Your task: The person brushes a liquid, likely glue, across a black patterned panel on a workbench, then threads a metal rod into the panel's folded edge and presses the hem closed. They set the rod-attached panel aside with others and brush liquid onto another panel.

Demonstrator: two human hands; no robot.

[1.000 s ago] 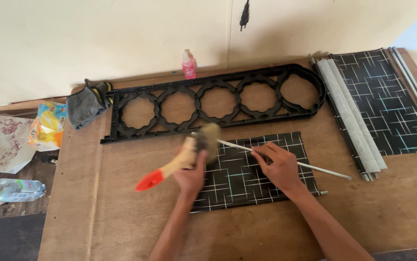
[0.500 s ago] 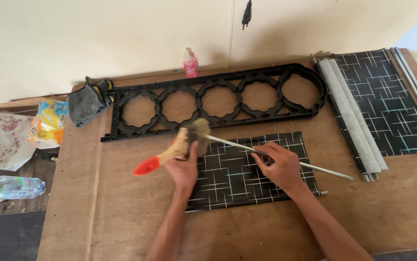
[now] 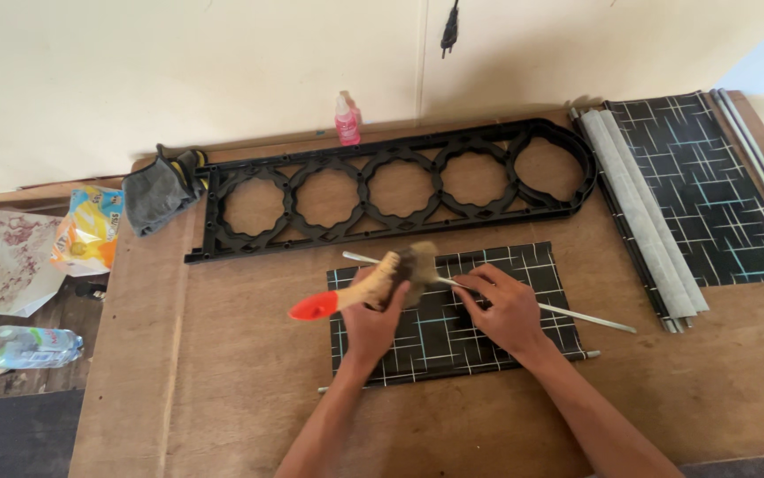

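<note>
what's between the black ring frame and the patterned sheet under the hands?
Head view: mostly bare wooden table between the black ring frame and patterned sheet; only the thin metal rod's tip crosses.

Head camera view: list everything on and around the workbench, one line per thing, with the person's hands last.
paintbrush: 1, wooden handle with red tip, held over the small panel
metal rod: 1, silver, lying across the small panel
small patterned panel: 1, black with light lines, bench centre
ring frame: 1, black, bench rear
large patterned panel: 1, black, right
grey strips: several, beside the large panel
pink bottle: 1, by the wall
gloves: grey, frame's left end
snack packet: 1, yellow, left
water bottle: 1, clear, far left
workbench: 1, brown
left hand: grips the paintbrush
right hand: on the metal rod
</note>
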